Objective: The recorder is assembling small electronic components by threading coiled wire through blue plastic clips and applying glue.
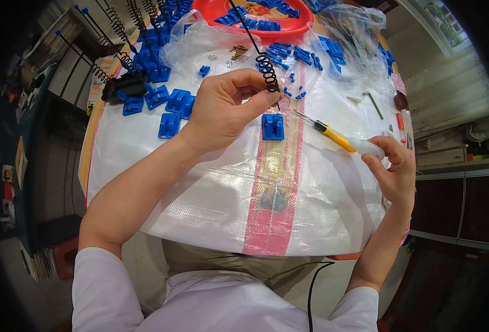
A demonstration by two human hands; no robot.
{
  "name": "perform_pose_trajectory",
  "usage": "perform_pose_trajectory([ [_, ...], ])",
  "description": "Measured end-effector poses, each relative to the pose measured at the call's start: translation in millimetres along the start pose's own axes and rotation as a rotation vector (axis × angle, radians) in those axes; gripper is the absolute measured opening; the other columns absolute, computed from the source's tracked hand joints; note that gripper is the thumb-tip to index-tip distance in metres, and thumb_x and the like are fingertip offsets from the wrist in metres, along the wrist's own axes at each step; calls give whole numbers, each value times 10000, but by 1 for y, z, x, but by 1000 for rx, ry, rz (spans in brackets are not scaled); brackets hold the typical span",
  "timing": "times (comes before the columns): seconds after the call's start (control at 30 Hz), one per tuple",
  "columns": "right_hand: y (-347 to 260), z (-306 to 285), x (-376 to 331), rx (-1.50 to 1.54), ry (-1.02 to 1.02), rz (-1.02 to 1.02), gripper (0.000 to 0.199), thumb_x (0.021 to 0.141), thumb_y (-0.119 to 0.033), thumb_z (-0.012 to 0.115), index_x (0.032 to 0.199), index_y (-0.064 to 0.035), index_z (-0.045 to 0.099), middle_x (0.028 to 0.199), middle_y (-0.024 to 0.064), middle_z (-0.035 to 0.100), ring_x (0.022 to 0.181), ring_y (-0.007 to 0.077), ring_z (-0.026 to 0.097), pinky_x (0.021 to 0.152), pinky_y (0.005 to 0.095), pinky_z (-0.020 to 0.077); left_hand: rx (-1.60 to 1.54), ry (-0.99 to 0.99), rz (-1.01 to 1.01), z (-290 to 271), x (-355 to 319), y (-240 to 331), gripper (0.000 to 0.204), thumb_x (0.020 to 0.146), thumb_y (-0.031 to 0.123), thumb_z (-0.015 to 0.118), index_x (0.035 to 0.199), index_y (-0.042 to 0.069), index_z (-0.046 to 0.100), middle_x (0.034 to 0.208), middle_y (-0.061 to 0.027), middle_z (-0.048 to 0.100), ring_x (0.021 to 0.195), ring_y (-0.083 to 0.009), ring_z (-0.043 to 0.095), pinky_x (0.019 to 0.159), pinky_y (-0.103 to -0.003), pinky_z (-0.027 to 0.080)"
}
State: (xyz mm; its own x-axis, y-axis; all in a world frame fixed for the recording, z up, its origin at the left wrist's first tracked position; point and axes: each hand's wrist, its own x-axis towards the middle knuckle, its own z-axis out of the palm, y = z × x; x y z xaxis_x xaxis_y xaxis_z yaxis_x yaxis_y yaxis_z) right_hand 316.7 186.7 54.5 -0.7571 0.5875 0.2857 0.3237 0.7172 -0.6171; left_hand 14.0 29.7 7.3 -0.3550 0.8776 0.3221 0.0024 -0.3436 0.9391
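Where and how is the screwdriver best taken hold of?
The screwdriver is probably best gripped by its pale handle, coming from the right, as the right hand does: that thick end points right and nearer the person, while the thin metal tip points left and away.

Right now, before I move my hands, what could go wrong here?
The tool might slip or twist, since the right hand grips only its rear end. Its thin tip points toward the left hand, so a slip could poke those fingers. The blue bits lie loose near the spring in the left hand, so a careless sweep might scatter them.
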Motion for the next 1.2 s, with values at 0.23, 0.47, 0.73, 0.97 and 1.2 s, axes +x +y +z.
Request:
perform_pose_trajectory([
  [0.23, -1, 0, 0, -15, -5, -6, 262, 776, -30, 805, 1006, 49, 706, 830, 81, 705, 699, 105, 599, 662, 248, 490, 4, 5, -12, 1, 0, 1, 122, 949, 9, 683, 1062, -17, 718, 1017, -84, 741, 946, -145, 694, 892, -314, 554],
  [0.47, -1, 0, -1, 22, 6, 14, 268, 776, -24, 803, 1012, 54, 704, 828, 77, 703, 705, 105, 598, 666, 247, 489, -14, 3, -17, 1, 0, 2, 122, 948, 10, 683, 1062, -16, 716, 1021, -84, 742, 951, -147, 693, 889, -315, 553],
  [0.73, -1, 0, 0, 2, 2, 4, 273, 775, -29, 807, 1014, 54, 705, 830, 78, 705, 706, 105, 603, 667, 249, 493, 0, 1, -25, 1, 0, 3, 134, 943, 10, 688, 1071, -17, 716, 1023, -77, 741, 957, -139, 688, 894, -312, 547],
  [0.97, -2, 0, 0, -17, -2, 3, 271, 770, -34, 809, 1007, 50, 707, 827, 81, 709, 698, 107, 607, 664, 252, 496, -1, 3, -8, 0, 1, 2, 132, 944, 16, 689, 1068, -19, 718, 1021, -77, 742, 950, -137, 686, 887, -308, 547],
  [1.2, -1, 0, 0, -16, 0, -1, 264, 770, -43, 807, 998, 44, 706, 819, 83, 706, 692, 112, 608, 664, 256, 496, -7, 0, -22, 0, 1, 3, 133, 942, 10, 687, 1068, -20, 718, 1023, -80, 742, 949, -138, 686, 893, -309, 547],
])
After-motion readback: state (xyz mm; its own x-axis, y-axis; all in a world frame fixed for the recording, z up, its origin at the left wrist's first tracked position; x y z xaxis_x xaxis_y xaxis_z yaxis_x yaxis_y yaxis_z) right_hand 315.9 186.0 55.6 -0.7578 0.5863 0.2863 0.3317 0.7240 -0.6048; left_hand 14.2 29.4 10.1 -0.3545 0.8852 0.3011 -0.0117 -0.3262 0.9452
